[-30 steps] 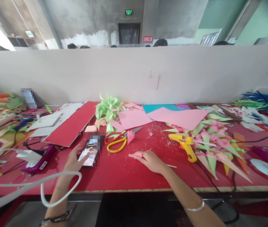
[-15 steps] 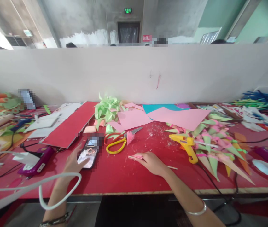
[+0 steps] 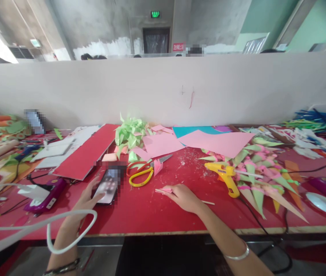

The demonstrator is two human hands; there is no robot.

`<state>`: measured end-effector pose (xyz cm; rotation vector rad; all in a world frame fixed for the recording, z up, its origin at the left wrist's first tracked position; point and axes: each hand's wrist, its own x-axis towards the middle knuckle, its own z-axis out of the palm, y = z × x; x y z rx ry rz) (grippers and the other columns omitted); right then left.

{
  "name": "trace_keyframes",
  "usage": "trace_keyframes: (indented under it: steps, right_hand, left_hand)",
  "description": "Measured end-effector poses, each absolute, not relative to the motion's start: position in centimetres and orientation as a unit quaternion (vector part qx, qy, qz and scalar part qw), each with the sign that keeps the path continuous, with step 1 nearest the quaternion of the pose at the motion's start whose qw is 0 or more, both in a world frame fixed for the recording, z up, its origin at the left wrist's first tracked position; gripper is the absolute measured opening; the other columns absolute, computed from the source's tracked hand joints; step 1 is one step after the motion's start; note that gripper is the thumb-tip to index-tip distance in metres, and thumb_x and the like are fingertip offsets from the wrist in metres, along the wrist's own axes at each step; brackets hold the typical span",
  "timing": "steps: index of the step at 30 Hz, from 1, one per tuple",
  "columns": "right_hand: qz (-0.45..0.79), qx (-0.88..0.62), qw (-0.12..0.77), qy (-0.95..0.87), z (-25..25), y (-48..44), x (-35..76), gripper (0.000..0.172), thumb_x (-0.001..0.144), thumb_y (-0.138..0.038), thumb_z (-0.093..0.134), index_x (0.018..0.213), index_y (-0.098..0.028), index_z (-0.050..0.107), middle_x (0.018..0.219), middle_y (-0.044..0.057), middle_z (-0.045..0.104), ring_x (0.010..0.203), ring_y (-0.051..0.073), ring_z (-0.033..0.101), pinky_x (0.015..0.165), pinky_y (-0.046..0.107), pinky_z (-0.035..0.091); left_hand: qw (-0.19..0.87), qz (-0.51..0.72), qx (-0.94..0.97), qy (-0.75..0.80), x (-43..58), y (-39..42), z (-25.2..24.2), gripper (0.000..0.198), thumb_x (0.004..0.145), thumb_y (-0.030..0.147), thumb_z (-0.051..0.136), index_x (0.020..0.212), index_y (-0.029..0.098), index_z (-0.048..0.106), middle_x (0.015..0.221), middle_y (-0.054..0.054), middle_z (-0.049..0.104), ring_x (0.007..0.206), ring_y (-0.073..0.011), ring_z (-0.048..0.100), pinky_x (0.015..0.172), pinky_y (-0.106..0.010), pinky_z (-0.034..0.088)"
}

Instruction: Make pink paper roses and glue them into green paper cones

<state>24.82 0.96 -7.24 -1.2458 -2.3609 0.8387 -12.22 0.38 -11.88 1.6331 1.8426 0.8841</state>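
Glowing beyond phone (image 3: 108, 188): sign (image 3: 155, 14), seemingly "EXIT".

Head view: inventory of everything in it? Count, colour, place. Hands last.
Phone: one, dark, left of centre
Scissors: one, yellow and red handles, centre
Folded paper: one, pink, at scissor blades
Glue gun: one, yellow, right
Paper cones: many, green, pink, peach, right
Paper sheets: several, pink and teal, back centre
Cut paper: pile, light green, back centre
Board: one, red, left
Power strips: two, purple, left and right
Cable: white, front left
Thin stems: bundle, blue and green, back right
Exit sign: one, green, far wall
Partition: one, white, behind table
Table: one, red, foreground
Left-side clutter: mixed, uncountable
Left hand: one, touching phone
Right hand: one, pinching pink slip, centre
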Motion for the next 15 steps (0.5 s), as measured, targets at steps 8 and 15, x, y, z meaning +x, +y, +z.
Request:
trace_keyframes:
  steps: [8,15]
  right_hand:
    - [0.292,-0.439,0.165,-0.834,-7.3,1.0,24.8,0.037,0.089,-0.039,0.031,0.113,-0.027,0.057,0.096,0.006,0.068,0.086,0.020,0.062,0.070,0.025,0.040]
    - [0.295,-0.437,0.168,-0.833,-7.4,1.1,24.8,0.038,0.089,-0.039,0.031,0.113,-0.027,0.057,0.097,0.006,0.067,0.088,0.020,0.061,0.073,0.025,0.041]
  left_hand:
    - [0.180,0.237,0.638,0.710,-11.7,0.2,-11.1,0.087,0.058,0.050,0.060,0.131,0.019,0.026,0.131,-0.011,0.041,0.120,-0.0360,0.035,0.099,-0.049,0.027]
    - [0.232,0.260,0.630,0.694,-12.4,0.2,-11.3,0.081,0.065,0.051,0.054,0.133,0.019,0.023,0.131,-0.013,0.040,0.121,-0.0324,0.035,0.098,-0.044,0.030]
